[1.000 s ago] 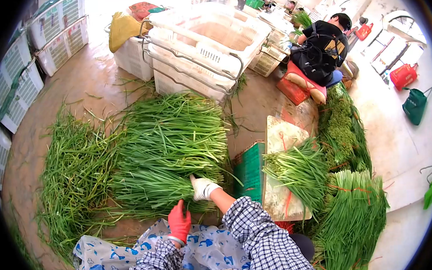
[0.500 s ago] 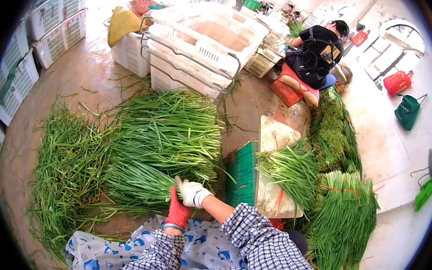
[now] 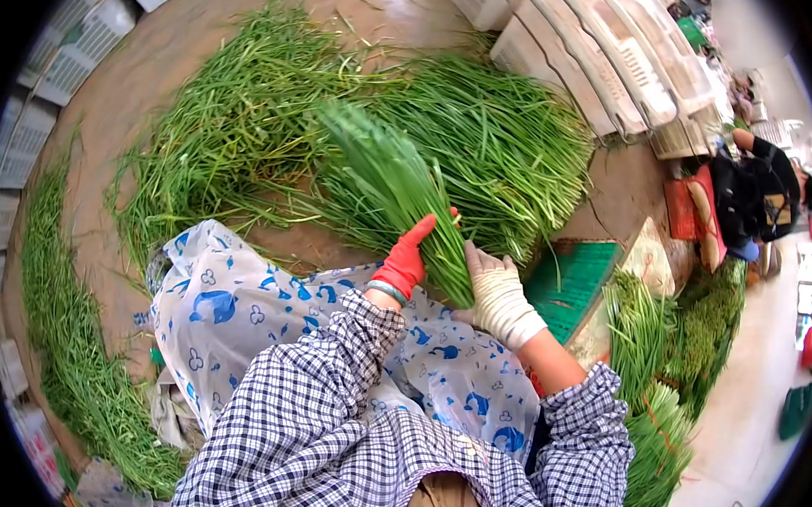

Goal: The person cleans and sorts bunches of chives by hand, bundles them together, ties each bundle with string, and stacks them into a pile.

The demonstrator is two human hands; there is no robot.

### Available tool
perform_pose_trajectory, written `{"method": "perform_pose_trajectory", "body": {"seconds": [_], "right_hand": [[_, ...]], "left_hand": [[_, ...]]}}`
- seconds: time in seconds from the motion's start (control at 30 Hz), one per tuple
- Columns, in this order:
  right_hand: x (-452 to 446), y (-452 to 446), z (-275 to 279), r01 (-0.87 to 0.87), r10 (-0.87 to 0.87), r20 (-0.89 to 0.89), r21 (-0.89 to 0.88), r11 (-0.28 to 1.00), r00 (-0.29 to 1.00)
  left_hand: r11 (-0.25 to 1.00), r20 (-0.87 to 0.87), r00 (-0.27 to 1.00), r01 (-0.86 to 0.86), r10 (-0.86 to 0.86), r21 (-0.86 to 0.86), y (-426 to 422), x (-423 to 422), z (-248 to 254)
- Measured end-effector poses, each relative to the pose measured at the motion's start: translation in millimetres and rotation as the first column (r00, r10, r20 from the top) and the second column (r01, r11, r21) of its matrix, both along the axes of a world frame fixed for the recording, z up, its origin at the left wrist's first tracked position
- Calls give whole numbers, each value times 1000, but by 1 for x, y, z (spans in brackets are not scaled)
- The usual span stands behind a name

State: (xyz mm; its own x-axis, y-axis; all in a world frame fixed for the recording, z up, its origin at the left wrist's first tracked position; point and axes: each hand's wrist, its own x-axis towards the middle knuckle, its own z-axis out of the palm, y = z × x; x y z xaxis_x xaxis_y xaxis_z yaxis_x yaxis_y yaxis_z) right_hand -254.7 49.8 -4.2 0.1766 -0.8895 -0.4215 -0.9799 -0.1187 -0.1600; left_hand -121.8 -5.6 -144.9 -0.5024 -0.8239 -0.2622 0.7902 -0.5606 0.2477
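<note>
A bunch of long green stalks (image 3: 392,167) is lifted off the floor and tilted, its leafy tips toward the upper left and its cut ends toward me. My left hand (image 3: 405,261), in a red glove, is wrapped round the bunch at its left side. My right hand (image 3: 498,295), in a white glove with a wrapped wrist, grips the lower end from the right. Behind the bunch lies the large green pile (image 3: 501,147). A patterned plastic apron (image 3: 216,305) covers my lap under both hands.
Loose greens (image 3: 242,106) lie at upper left, with another strip (image 3: 71,354) along the left. White crates (image 3: 588,56) stand at upper right. A green crate (image 3: 568,286) and tied bundles (image 3: 655,442) are on my right. A person (image 3: 770,188) sits beyond.
Both hands have taken a bunch from the near edge of the pile and raised it toward my lap. The view has turned left and down.
</note>
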Motion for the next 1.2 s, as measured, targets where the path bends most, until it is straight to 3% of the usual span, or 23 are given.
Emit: {"method": "perform_pose_trajectory", "body": {"seconds": [0.03,0.1,0.17,0.23,0.3,0.33,0.4,0.5,0.57,0.6,0.63,0.67,0.8,0.83,0.87,0.9,0.93,0.97,1.03,1.07,1.1,1.13,1.2], "right_hand": [[-2,-4,7,96,-116,89,204,974,989],[-5,-13,-3,250,-268,499,104,963,824],[-4,-33,-15,288,-218,645,-3,958,732],[29,-51,1,318,-244,837,89,944,490],[59,-72,-11,291,-225,842,85,953,490],[73,-78,-22,251,-215,946,153,956,241],[94,-83,-19,197,-259,951,224,954,168],[109,-74,-19,235,-78,951,6,972,300],[116,-68,-37,66,-280,952,289,955,-122],[124,-65,-53,-45,-418,821,436,899,-389],[129,-63,-67,-168,-520,635,530,831,-572],[134,-63,-78,-266,-582,460,583,768,-670],[150,-71,-70,-363,-772,156,814,454,-616],[157,-66,-68,-182,-655,451,723,666,-606],[162,-63,-66,-11,-472,701,553,833,-535],[161,-69,-81,84,-300,908,337,938,-291],[161,-77,-96,164,-60,998,54,985,29],[160,-84,-111,200,152,944,-216,956,295],[170,-93,-92,209,86,853,-223,952,515],[173,-93,-92,211,99,826,-255,944,555],[175,-91,-81,217,75,854,-215,952,515],[178,-88,-78,239,131,865,-275,931,484],[182,-85,-93,279,223,860,-377,883,458]], "left_hand": [[995,28,995,95,-94,-41,1,10,-8],[978,71,979,194,-189,-77,3,24,-3],[942,264,963,144,-62,-303,6,34,21],[943,372,928,128,-5,-307,8,40,27],[644,630,660,280,409,-712,-6,52,28],[703,681,650,307,336,-641,-9,67,31],[692,717,634,379,290,-615,-22,93,48],[395,768,263,734,585,-552,-20,131,83],[464,784,152,733,602,-498,-14,151,48],[477,764,75,741,641,-473,-11,162,21],[494,740,-3,747,673,-446,-8,173,-6],[492,739,-4,749,674,-445,-2,176,-10],[497,739,-247,857,627,-134,6,185,-31],[495,732,-281,864,621,-88,7,185,-34],[560,785,-209,803,583,-202,7,182,-28],[573,753,-174,759,634,-308,6,180,-44],[572,712,-143,710,687,-410,4,177,-58],[608,741,-137,677,658,-415,-1,175,-87],[605,741,-91,648,665,-464,-14,161,-109],[654,770,116,460,627,-601,-16,150,-106],[707,744,330,248,581,-663,-14,142,-103],[761,658,530,37,534,-647,-10,139,-97],[866,360,819,-295,447,-403,1,137,-79]]}}
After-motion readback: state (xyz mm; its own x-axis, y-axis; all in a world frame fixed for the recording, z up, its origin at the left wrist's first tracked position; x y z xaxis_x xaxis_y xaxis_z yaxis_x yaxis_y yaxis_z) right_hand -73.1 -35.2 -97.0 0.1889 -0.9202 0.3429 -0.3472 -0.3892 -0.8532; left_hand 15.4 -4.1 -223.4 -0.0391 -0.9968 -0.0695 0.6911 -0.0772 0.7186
